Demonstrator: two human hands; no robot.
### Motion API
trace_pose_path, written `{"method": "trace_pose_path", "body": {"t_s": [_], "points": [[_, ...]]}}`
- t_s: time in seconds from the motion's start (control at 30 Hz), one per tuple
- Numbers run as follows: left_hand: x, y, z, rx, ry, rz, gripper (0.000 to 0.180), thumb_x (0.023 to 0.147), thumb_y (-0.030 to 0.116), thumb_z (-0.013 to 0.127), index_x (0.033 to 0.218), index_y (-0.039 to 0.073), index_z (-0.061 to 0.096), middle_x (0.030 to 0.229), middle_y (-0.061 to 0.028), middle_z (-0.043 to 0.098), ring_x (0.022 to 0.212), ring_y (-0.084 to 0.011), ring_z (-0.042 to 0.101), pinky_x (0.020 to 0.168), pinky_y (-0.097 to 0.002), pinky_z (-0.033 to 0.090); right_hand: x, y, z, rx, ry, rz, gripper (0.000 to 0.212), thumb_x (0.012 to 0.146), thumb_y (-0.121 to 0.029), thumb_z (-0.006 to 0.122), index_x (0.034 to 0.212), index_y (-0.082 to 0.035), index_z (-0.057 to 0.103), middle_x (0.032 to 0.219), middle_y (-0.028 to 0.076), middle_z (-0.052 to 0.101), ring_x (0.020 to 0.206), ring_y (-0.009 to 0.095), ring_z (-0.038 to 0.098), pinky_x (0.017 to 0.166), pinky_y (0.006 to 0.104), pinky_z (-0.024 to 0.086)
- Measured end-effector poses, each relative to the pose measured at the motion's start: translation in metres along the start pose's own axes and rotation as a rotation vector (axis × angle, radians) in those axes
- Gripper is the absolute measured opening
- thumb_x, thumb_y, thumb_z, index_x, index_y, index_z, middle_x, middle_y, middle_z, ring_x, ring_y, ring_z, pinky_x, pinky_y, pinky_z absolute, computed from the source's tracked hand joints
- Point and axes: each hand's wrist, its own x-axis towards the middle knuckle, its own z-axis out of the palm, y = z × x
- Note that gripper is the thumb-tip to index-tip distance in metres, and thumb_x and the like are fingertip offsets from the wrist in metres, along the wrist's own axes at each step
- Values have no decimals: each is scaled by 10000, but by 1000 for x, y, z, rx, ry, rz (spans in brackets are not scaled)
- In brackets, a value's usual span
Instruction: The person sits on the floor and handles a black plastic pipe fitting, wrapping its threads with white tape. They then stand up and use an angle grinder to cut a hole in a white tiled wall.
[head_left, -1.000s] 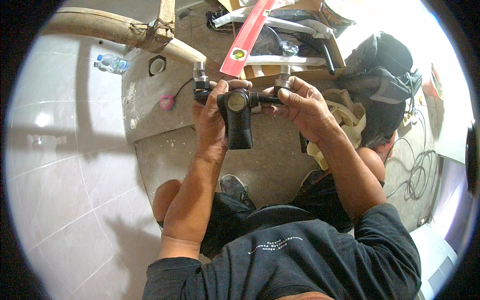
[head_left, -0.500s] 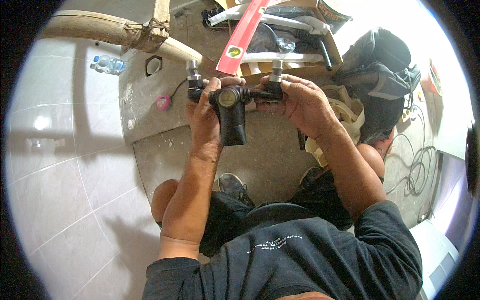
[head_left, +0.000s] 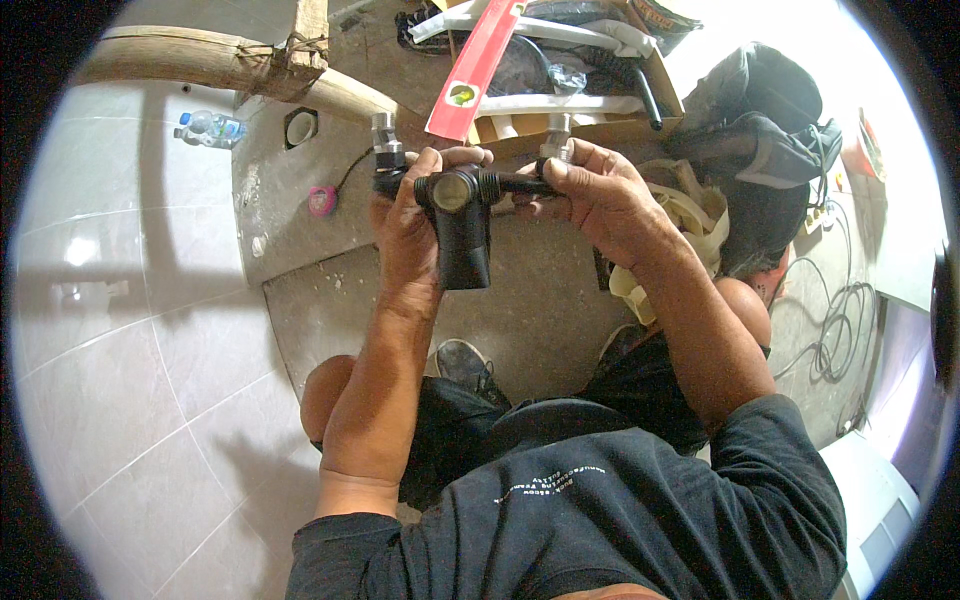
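A black wall-mixer tap (head_left: 463,235) hangs between my hands, its wide body pointing down toward me. My left hand (head_left: 405,225) is closed around its left arm, thumb beside the round central cap. A metal threaded connector (head_left: 384,135) stands up from that left end. At the other end, my right hand (head_left: 605,195) pinches the base of a second metal connector (head_left: 558,135) between thumb and fingers. Part of the right end is hidden by those fingers.
Beyond the tap, a red spirit level (head_left: 475,75) lies across an open cardboard box (head_left: 665,85) of wrapped parts. A wooden pole (head_left: 200,60), a water bottle (head_left: 210,126) and a pink tape measure (head_left: 322,200) lie left. Right are a dark backpack (head_left: 755,110) and a coiled cable (head_left: 835,340).
My right thumb and fingers have shifted on the right connector, the thumb now lying across its base. My left hand keeps its hold on the tap. The view has shifted slightly.
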Motion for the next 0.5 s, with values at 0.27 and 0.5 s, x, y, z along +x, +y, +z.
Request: {"method": "trace_pose_path", "body": {"t_s": [0.27,0.5], "points": [[4,-4,-4,-35,-10,-6,246,1002,228,588,1000,-8,657,977,-225,742,805,-233,732,674,-349,619,0,-1,-4,-31,-14,-13,383,1010,-228,610,1267,55,593,1169,182,691,1059,283,704,943,454,588],[3,-3,-2,-37,-3,10,216,1008,220,577,1009,8,619,976,-246,737,819,-248,734,694,-358,619,-2,-8,4,167,-70,35,362,991,-209,655,1250,38,602,1163,178,695,1045,263,705,941,438,591]]}}
